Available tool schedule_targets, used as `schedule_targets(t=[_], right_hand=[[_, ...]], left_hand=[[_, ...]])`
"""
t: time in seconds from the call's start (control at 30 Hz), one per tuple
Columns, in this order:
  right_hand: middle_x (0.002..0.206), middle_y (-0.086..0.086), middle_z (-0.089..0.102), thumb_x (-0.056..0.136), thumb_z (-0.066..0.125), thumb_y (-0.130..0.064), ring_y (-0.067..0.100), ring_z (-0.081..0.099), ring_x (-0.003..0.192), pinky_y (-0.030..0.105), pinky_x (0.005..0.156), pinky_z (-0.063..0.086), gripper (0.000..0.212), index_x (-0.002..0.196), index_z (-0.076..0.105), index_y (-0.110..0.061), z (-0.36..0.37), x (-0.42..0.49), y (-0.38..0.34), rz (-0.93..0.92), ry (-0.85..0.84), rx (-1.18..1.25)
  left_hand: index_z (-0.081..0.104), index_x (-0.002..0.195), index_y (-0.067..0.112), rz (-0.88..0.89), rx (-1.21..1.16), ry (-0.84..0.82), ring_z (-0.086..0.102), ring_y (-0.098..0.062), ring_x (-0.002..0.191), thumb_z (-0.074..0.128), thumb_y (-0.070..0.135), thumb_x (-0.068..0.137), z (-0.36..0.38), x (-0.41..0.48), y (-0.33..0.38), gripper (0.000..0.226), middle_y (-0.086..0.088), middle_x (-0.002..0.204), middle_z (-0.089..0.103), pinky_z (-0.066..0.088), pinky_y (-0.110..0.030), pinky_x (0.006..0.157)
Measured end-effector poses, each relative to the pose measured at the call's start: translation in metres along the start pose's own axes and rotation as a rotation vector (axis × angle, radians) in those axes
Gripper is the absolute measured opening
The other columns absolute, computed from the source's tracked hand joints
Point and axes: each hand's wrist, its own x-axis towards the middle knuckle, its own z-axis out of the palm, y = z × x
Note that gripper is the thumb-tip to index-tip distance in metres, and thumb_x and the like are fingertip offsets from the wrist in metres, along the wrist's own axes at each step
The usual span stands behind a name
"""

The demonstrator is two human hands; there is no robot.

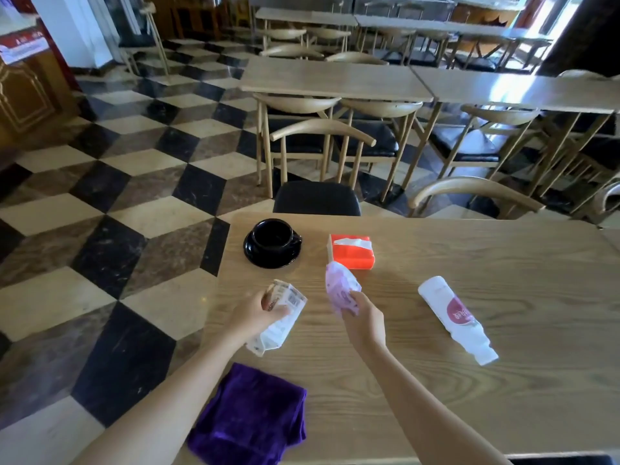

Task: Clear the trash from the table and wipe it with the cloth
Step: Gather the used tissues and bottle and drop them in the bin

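Observation:
My left hand (258, 313) grips a crumpled white wrapper (281, 323) with print and a barcode, near the left edge of the wooden table (503, 397). My right hand (364, 322) holds a pale purple wrapper (340, 286) lifted just in front of an orange tissue pack (352, 251). A white plastic bottle (456, 318) with a red round label lies on its side to the right of my right hand. A folded purple cloth (251, 417) rests at the table's near left corner, under my left forearm.
A black cup on a black saucer (272, 243) stands at the far left of the table. A black-seated chair (317, 198) is tucked in at the far side, another chair (476, 193) to its right. Checkered floor lies to the left.

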Motion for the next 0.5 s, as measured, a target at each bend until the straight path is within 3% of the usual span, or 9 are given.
schedule_targets(t=[0.1, 0.2, 0.27, 0.33, 0.37, 0.43, 0.5], right_hand=[[0.092, -0.003, 0.066, 0.081, 0.053, -0.012, 0.014, 0.056, 0.079, 0.024, 0.064, 0.038, 0.038, 0.117, 0.059, -0.019, -0.013, -0.004, -0.039, -0.126, -0.012, 0.064], [0.084, -0.002, 0.065, 0.079, 0.049, -0.017, 0.020, 0.056, 0.075, 0.028, 0.057, 0.040, 0.027, 0.104, 0.059, -0.023, -0.018, -0.013, -0.063, -0.247, -0.088, 0.071], [0.103, 0.005, 0.065, 0.084, 0.049, -0.021, 0.026, 0.055, 0.091, 0.031, 0.069, 0.041, 0.029, 0.113, 0.054, -0.017, -0.016, -0.019, -0.068, -0.348, -0.143, -0.011], [0.132, 0.002, 0.053, 0.091, 0.044, -0.025, 0.028, 0.045, 0.110, 0.034, 0.085, 0.038, 0.043, 0.133, 0.042, -0.018, -0.013, -0.020, -0.068, -0.370, -0.186, -0.114], [0.143, -0.001, 0.043, 0.093, 0.040, -0.027, 0.027, 0.039, 0.116, 0.036, 0.092, 0.037, 0.047, 0.140, 0.034, -0.022, -0.012, -0.021, -0.068, -0.355, -0.201, -0.142], [0.153, -0.006, 0.029, 0.096, 0.031, -0.033, 0.027, 0.033, 0.122, 0.040, 0.100, 0.035, 0.049, 0.144, 0.024, -0.030, -0.010, -0.021, -0.067, -0.331, -0.209, -0.181], [0.155, -0.007, 0.022, 0.097, 0.026, -0.037, 0.028, 0.031, 0.124, 0.043, 0.102, 0.032, 0.049, 0.145, 0.018, -0.036, -0.011, -0.021, -0.066, -0.328, -0.210, -0.241]], left_hand=[[0.063, 0.099, 0.019, -0.133, -0.453, -0.062, 0.069, -0.016, 0.058, 0.068, 0.043, 0.080, 0.001, -0.007, 0.023, 0.031, -0.003, 0.087, 0.073, 0.046, -0.023, 0.041], [0.061, 0.111, 0.009, -0.119, -0.651, -0.084, 0.070, -0.027, 0.084, 0.065, 0.040, 0.084, 0.006, -0.011, 0.042, 0.041, -0.014, 0.100, 0.072, 0.052, -0.027, 0.058], [0.066, 0.102, 0.011, -0.070, -0.702, -0.142, 0.067, -0.026, 0.081, 0.066, 0.045, 0.081, 0.008, -0.019, 0.057, 0.040, -0.010, 0.091, 0.072, 0.052, -0.034, 0.068], [0.067, 0.085, 0.012, 0.001, -0.757, -0.197, 0.057, -0.020, 0.062, 0.068, 0.048, 0.066, 0.008, -0.027, 0.071, 0.040, -0.007, 0.072, 0.062, 0.044, -0.031, 0.059], [0.065, 0.086, 0.011, 0.042, -0.840, -0.250, 0.052, -0.018, 0.058, 0.065, 0.051, 0.066, 0.009, -0.029, 0.075, 0.045, -0.009, 0.071, 0.058, 0.039, -0.029, 0.054], [0.062, 0.112, 0.008, 0.130, -1.045, -0.426, 0.060, -0.023, 0.075, 0.042, 0.060, 0.087, 0.011, -0.029, 0.077, 0.061, -0.018, 0.098, 0.064, 0.043, -0.028, 0.057], [0.054, 0.131, 0.017, 0.171, -1.111, -0.566, 0.057, -0.031, 0.101, 0.019, 0.069, 0.090, 0.010, -0.027, 0.075, 0.075, -0.023, 0.130, 0.057, 0.044, -0.034, 0.067]])
